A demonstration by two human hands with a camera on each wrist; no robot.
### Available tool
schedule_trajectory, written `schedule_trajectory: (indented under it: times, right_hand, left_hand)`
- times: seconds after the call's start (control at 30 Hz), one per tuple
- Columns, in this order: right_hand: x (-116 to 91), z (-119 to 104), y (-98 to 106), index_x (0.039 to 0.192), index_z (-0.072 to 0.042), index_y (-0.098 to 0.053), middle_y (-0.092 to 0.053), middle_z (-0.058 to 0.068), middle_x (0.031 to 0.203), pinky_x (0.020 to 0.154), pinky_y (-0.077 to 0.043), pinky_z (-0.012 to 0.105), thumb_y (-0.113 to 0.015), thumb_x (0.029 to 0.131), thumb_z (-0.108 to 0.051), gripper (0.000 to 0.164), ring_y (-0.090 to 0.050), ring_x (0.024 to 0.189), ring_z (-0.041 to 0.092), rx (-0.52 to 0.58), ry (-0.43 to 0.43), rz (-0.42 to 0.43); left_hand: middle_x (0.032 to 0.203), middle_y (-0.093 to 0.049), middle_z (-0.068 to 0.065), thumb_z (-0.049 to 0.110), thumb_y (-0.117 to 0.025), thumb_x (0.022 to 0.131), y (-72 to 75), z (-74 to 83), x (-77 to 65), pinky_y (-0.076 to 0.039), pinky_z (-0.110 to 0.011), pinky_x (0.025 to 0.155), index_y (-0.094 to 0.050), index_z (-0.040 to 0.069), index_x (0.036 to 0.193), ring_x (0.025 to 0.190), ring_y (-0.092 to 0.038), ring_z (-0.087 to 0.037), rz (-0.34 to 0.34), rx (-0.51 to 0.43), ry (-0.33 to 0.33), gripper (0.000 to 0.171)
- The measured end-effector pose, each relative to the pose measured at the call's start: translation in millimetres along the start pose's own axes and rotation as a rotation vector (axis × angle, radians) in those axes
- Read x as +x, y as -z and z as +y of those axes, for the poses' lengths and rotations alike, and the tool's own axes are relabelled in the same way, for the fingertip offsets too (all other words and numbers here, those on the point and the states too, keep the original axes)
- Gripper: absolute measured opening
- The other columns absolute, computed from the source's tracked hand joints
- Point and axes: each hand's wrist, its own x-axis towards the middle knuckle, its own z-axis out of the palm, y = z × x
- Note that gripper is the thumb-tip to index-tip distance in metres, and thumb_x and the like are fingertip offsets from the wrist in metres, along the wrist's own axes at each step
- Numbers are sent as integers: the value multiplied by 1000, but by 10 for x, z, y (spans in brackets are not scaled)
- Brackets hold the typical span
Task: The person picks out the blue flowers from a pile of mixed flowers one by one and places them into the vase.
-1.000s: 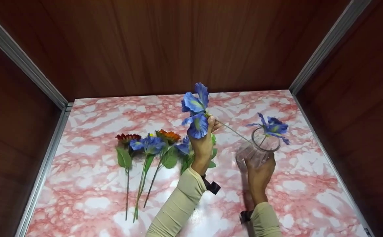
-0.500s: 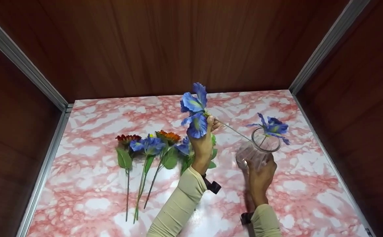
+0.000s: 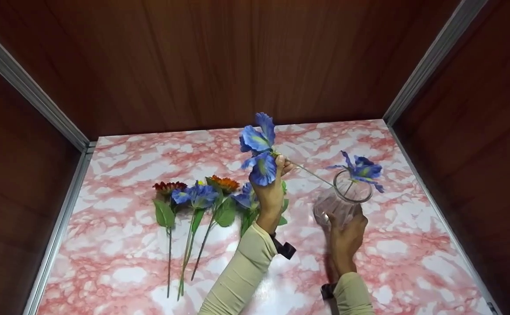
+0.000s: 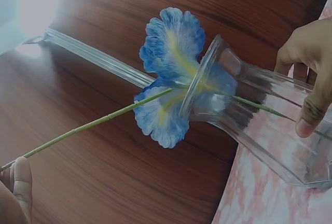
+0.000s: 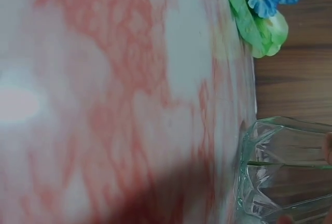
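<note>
My left hand (image 3: 269,197) pinches the stem of a blue artificial iris (image 3: 258,139) just under its bloom. The bare stem (image 4: 88,125) slants right, its tip beside the mouth of a clear glass vase (image 3: 322,209). My right hand (image 3: 346,240) grips the vase around its body, thumb on the near side. One blue iris (image 3: 364,168) stands in the vase, its bloom above the rim (image 4: 199,76) and its stem (image 4: 264,108) visible through the glass. In the right wrist view the vase's base (image 5: 254,172) meets the tabletop; the right hand is mostly cut off there.
Left of the hands, several artificial flowers lie on the pink-and-white marbled table (image 3: 119,245): a dark red one (image 3: 170,187), an orange one (image 3: 225,183) and blue ones (image 3: 200,195). My left forearm partly covers some. Brown wood-look panels (image 3: 237,61) enclose the table.
Very little differs. My right hand sits slightly lower on the vase than a second ago, and the head view has shifted slightly. My left hand still holds the iris at the same place.
</note>
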Motion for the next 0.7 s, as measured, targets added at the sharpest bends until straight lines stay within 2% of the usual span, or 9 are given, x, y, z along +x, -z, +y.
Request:
schedule_trajectory:
  times: [0.1,0.2,0.3,0.57,0.7]
  right_hand:
    - [-10,14,-1,139,3,-40,-46,30,111,78,-41,62,-82,74,-28,84,-51,94,47,-7,15,4]
    - [-21,27,-1,139,3,-40,-47,30,110,75,-41,62,-81,75,-31,84,-51,90,47,-16,39,11]
    - [-23,41,-3,142,1,-39,-47,31,112,74,-42,63,-79,76,-34,85,-52,94,48,-23,59,13]
    - [-23,76,-9,143,-1,-38,-46,32,116,71,-41,65,-77,78,-36,84,-52,95,50,-45,72,11]
    - [-19,79,-11,145,-4,-35,-45,32,116,70,-42,64,-76,79,-38,85,-52,92,50,-52,64,-7]
  left_hand:
    - [80,-62,-27,-7,-60,90,-11,-14,-21,-56,-48,69,-57,-21,91,72,-67,-32,22,-20,15,14]
    - [79,-64,-21,-10,-59,88,-39,-22,-37,-56,-47,68,-56,-23,91,71,-67,-27,49,-32,35,14]
    - [77,-65,-20,-11,-60,88,-55,-22,-40,-56,-45,67,-56,-24,90,69,-67,-22,65,-28,41,14]
    - [74,-61,-31,-10,-60,88,-52,-39,-32,-56,-47,65,-55,-23,88,65,-69,-26,62,19,31,14]
    - [74,-62,-30,-10,-60,88,-51,-36,-38,-56,-46,64,-57,-21,87,62,-69,-27,66,57,32,12]
